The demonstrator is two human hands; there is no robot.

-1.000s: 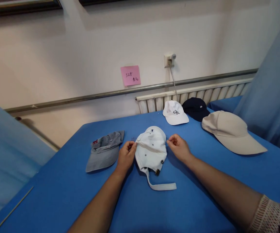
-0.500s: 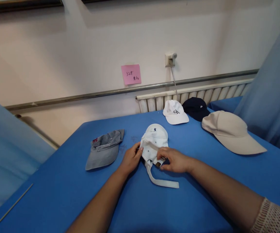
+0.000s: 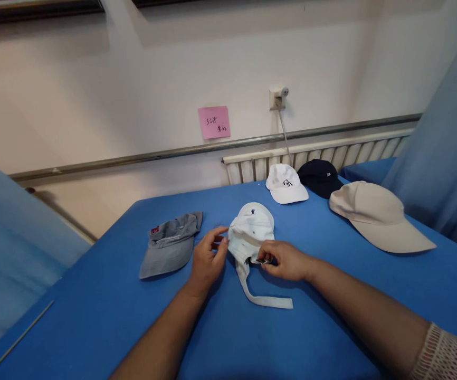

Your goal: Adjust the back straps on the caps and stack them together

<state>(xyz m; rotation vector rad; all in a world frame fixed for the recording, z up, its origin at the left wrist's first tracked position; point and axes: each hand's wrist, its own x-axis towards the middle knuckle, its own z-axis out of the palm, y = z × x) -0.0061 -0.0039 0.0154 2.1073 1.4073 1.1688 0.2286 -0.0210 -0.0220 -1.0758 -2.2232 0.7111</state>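
while the left hand [image 3: 208,258], fingers parted, seems to steady the mid-frame cap [image 3: 248,232], the right hand [image 3: 286,260] pinches its edge, probably for control.

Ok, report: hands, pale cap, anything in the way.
Right hand pinching rear edge of pale cap; left hand, partly open, at its left side. Strap unfastened, loose end on blue cover. Gray cap off left, not in the way.

I see the right hand [image 3: 282,260] curled into a pinch; to its left, the left hand [image 3: 208,258] has thumb and fingers [image 3: 217,231] parted, both forearms [image 3: 355,295] slanting inward.
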